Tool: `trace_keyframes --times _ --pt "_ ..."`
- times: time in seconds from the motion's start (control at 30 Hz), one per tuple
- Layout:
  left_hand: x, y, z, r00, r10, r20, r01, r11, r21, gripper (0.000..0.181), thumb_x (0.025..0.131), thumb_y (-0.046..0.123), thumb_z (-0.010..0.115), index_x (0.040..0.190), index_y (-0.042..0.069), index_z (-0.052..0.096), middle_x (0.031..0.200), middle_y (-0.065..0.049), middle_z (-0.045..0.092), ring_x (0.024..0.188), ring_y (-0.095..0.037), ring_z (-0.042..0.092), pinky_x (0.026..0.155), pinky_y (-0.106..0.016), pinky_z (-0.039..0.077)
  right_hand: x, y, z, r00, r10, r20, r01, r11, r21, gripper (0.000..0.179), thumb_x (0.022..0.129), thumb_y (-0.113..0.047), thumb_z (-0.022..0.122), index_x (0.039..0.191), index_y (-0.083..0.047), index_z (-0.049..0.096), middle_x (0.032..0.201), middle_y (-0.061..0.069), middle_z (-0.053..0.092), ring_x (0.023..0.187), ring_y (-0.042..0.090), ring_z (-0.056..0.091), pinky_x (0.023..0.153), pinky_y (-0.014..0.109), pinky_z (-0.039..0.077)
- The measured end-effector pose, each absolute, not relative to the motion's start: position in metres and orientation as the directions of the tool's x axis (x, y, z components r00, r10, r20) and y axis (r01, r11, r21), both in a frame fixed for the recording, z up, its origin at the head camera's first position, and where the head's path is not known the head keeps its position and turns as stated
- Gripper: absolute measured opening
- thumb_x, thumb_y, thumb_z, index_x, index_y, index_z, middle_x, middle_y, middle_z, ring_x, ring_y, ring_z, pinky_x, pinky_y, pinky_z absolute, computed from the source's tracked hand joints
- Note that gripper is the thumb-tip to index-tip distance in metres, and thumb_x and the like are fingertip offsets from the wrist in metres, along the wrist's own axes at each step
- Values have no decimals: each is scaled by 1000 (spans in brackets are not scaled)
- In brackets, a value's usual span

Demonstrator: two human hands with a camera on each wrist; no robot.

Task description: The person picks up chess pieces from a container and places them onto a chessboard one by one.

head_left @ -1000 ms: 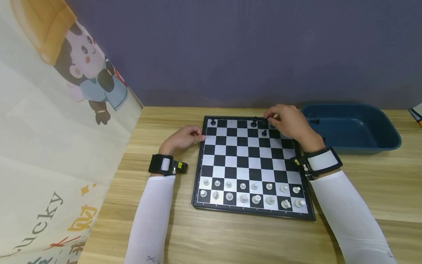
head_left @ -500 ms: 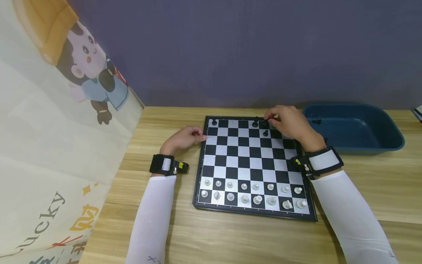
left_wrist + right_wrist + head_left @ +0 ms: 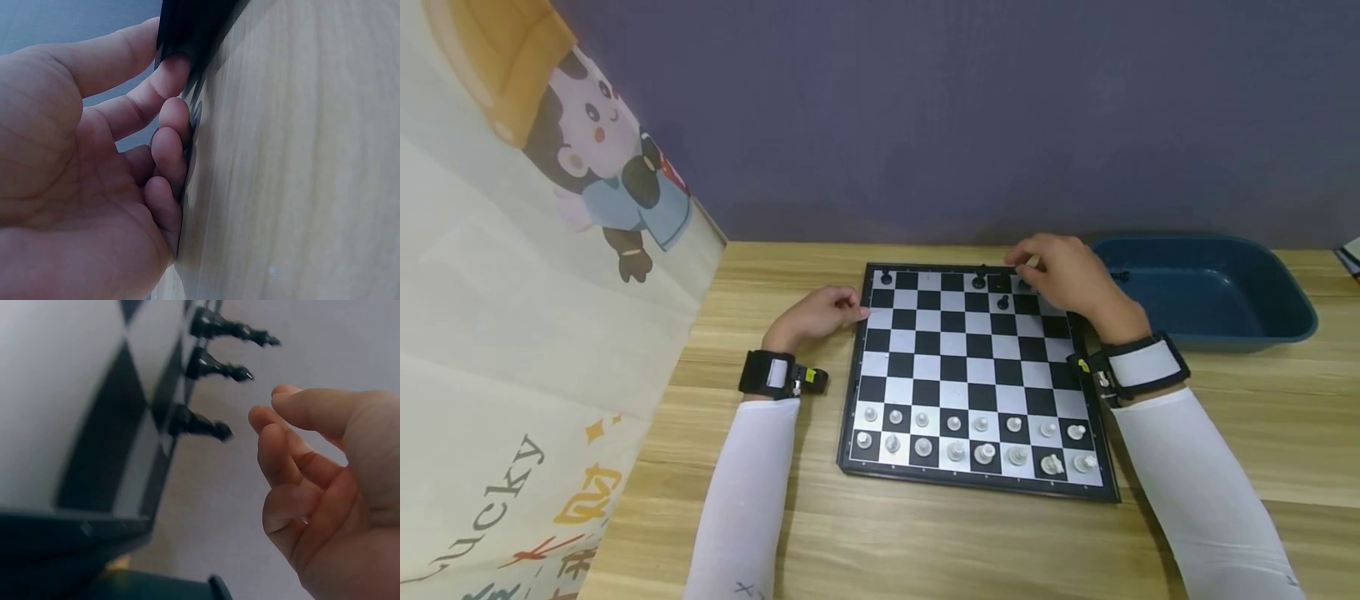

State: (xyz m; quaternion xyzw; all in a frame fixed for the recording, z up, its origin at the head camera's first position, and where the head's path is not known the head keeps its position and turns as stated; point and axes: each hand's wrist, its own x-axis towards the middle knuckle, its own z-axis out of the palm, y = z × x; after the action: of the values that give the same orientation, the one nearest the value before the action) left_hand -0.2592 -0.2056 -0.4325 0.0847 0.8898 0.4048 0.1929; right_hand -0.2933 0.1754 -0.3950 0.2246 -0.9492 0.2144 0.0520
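Note:
A magnetic-style black-and-white chessboard (image 3: 952, 367) lies on the wooden table. My left hand (image 3: 820, 317) pinches its left edge; in the left wrist view, thumb and index finger meet the dark rim, the other fingers curled below. Over the back right corner hovers my right hand (image 3: 1067, 279), nothing between its loosely bent fingers (image 3: 297, 453). Black chess pieces stand beside it: a tall one (image 3: 979, 278), a small one (image 3: 1003, 302) and one partly covered by the hand (image 3: 1025, 285). In the right wrist view, a black chess piece (image 3: 199, 422) stands apart from the fingertips.
Two rows of white chess pieces (image 3: 984, 452) line the near side. Another black piece (image 3: 886, 277) stands at the back left corner. To the right, a blue tray (image 3: 1217, 340) holds a loose black piece (image 3: 1121, 276). A dark wall (image 3: 925, 125) rises behind the table (image 3: 925, 542).
My right hand has let go of a black chess piece and shifted slightly right and up, uncovering more of the back row. My left hand has stayed at the board's edge.

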Motion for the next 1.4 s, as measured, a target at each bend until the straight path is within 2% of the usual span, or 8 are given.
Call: trace_keyframes --times 0.1,0.27,0.5,0.87,1.03,1.13,1.23,1.4 --pt "-259 -205 -432 -911 310 -272 -2 656 755 24 102 36 62 95 13 61 91 -4 59 82 -23 51 78 -37 44 -291 182 -387 -893 -390 226 -449 806 -386 19 102 -9 61 116 -5 73 111 19 71 83 30 66 67 46 50" --pt "-259 -206 -433 -909 323 -264 19 664 748 24 103 35 62 95 13 61 91 -4 59 83 -23 51 79 -37 44 -286 198 -373 -902 -352 252 -428 806 -409 19 103 -10 59 116 -5 72 107 20 72 84 31 64 71 48 48" --pt "-260 -206 -434 -909 329 -256 28 661 750 24 103 36 62 95 13 61 91 -4 59 83 -23 51 79 -37 44 -283 230 -357 -919 -284 272 -378 830 -410 19 104 -16 60 115 -5 71 96 17 70 74 25 56 62 35 40" --pt "-261 -208 -435 -906 333 -262 30 666 746 24 103 37 62 95 14 61 91 -5 58 83 -23 51 78 -36 45 -288 279 -359 -941 -335 -46 -294 877 -380 28 106 -19 53 122 0 65 106 20 71 83 26 63 68 39 45" --pt "-262 -210 -435 -905 335 -263 29 665 747 24 103 36 62 94 14 60 90 -4 57 82 -22 51 78 -36 45 -294 288 -371 -922 -342 -181 -251 885 -393 33 105 -17 55 129 5 60 113 26 68 92 35 65 78 53 50" --pt "-262 -212 -437 -906 333 -262 29 666 745 25 103 37 62 94 14 60 89 -3 56 82 -22 50 77 -36 45 -298 287 -381 -911 -348 -222 -249 892 -378 37 104 -16 55 132 7 56 121 32 64 104 45 63 87 62 49" --pt "-262 -213 -437 -906 336 -258 36 669 742 25 103 37 61 94 14 59 89 -3 55 83 -23 50 78 -37 45 -302 285 -393 -907 -348 -237 -248 896 -369 39 103 -13 54 137 8 52 126 37 60 112 51 60 90 64 47" --pt "-262 -215 -436 -904 343 -255 48 674 737 26 103 37 61 93 14 58 88 -3 54 82 -23 50 79 -37 45 -308 279 -408 -909 -350 -227 -254 896 -365 38 103 -13 52 136 5 53 124 35 61 107 46 60 91 62 47"
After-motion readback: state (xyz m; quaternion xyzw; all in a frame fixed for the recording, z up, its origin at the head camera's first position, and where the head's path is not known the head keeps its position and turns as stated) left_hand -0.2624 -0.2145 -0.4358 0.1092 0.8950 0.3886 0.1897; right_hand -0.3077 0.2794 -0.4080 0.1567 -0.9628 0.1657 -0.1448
